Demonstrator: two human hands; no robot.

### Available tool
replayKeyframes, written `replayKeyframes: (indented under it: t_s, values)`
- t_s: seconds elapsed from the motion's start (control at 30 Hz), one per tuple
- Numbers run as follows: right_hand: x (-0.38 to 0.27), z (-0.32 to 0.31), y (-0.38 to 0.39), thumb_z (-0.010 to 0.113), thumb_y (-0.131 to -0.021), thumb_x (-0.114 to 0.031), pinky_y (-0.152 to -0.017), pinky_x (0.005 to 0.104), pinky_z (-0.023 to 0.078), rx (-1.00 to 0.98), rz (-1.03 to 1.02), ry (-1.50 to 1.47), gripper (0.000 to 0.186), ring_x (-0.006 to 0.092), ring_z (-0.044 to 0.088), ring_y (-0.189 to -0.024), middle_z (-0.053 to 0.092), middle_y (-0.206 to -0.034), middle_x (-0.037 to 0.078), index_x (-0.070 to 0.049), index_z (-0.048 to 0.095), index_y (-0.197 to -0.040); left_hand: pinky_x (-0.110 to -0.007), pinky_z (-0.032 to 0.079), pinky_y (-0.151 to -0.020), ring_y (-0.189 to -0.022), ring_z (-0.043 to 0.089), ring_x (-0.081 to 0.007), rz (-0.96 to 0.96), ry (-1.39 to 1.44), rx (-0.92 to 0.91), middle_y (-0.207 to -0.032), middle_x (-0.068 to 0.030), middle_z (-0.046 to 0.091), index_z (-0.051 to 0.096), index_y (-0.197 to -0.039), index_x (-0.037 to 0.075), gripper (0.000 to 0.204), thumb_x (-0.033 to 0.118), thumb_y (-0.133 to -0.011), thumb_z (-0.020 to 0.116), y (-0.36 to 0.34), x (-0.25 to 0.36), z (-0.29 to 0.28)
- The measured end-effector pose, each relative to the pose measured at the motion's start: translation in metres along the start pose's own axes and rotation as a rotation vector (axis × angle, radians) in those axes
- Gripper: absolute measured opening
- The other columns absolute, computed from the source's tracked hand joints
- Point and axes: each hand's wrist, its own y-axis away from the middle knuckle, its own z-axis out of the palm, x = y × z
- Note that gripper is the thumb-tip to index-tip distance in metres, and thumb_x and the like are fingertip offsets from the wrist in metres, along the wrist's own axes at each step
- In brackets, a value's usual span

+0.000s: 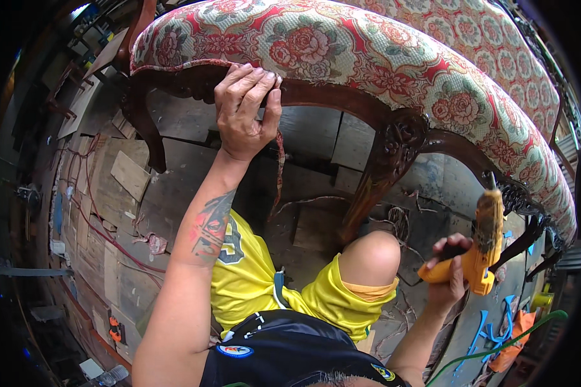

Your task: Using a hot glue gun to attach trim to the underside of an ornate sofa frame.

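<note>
A sofa seat covered in rose-patterned fabric (306, 48) curves across the top, above a dark carved wooden frame (329, 95). Along the seam between them, at left, runs a narrow fabric trim strip (174, 66). My left hand (246, 109) is closed on this strip, its fingers pressed up to the fabric's lower edge. From under the hand the strip's loose end (279, 171) dangles toward the floor. At the right, my right hand (450, 271) grips a yellow glue gun (485, 242), nozzle pointing up, near the frame's carved edge.
A carved sofa leg (387, 168) stands ahead of my bent knee; another leg (147, 129) is at left. Red cord (100, 229), wood scraps (130, 174) and fabric shreds litter the floor. A green cord (497, 348), blue strips (494, 332) and an orange cloth (515, 345) lie at lower right.
</note>
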Motion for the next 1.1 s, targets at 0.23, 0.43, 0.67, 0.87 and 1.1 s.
replayKeyframes:
  t_s: [0.23, 0.43, 0.67, 0.87, 1.1]
  values:
    - [0.01, 0.139, -0.079, 0.075, -0.102, -0.022, -0.102, 0.0469, 0.059, -0.356, 0.11, -0.039, 0.049, 0.0331, 0.069, -0.122, 0.071, -0.12, 0.019, 0.007, 0.058, -0.139, -0.048, 0.051, -0.115, -0.125, 0.064, -0.0305, -0.029, 0.04, -0.005, -0.122, -0.0068, 0.072, 0.078, -0.121, 0.007, 0.028, 0.006, -0.092, 0.077, 0.001, -0.001, 0.0]
    - [0.028, 0.184, -0.101, 0.074, -0.101, -0.021, -0.107, 0.0547, 0.057, -0.383, 0.215, -0.064, 0.05, 0.0343, 0.07, -0.115, 0.071, -0.113, 0.018, 0.008, 0.057, -0.138, -0.048, 0.051, -0.115, -0.124, 0.065, -0.0306, -0.049, 0.067, -0.005, -0.122, -0.0072, 0.072, 0.078, -0.12, 0.006, 0.028, 0.005, -0.092, 0.077, 0.0, -0.001, 0.001]
    - [0.045, 0.201, -0.104, 0.057, -0.112, -0.043, -0.067, 0.0363, 0.069, -0.273, 0.356, -0.153, 0.063, 0.0274, 0.07, -0.099, 0.066, -0.098, 0.013, 0.009, 0.05, -0.147, -0.048, 0.051, -0.115, -0.125, 0.065, -0.0302, -0.066, 0.068, -0.012, -0.122, -0.007, 0.072, 0.078, -0.119, 0.006, 0.028, 0.005, -0.092, 0.077, 0.001, -0.001, -0.001]
    - [0.058, 0.201, -0.099, 0.061, -0.112, -0.035, -0.053, 0.0272, 0.058, -0.293, 0.433, -0.152, 0.052, 0.0245, 0.07, -0.098, 0.067, -0.096, 0.01, 0.006, 0.054, -0.144, -0.048, 0.05, -0.115, -0.125, 0.064, -0.0303, -0.072, 0.075, -0.013, -0.122, -0.0071, 0.072, 0.078, -0.12, 0.006, 0.029, 0.004, -0.091, 0.077, 0.001, 0.0, -0.001]
    - [0.067, 0.201, -0.103, 0.07, -0.107, -0.025, -0.054, 0.0272, 0.059, -0.292, 0.451, -0.213, 0.052, 0.0191, 0.073, -0.096, 0.072, -0.096, 0.009, 0.006, 0.053, -0.145, -0.048, 0.05, -0.115, -0.126, 0.064, -0.0301, -0.078, 0.079, -0.01, -0.123, -0.007, 0.072, 0.077, -0.121, 0.006, 0.031, 0.002, -0.09, 0.077, 0.002, 0.0, 0.0]
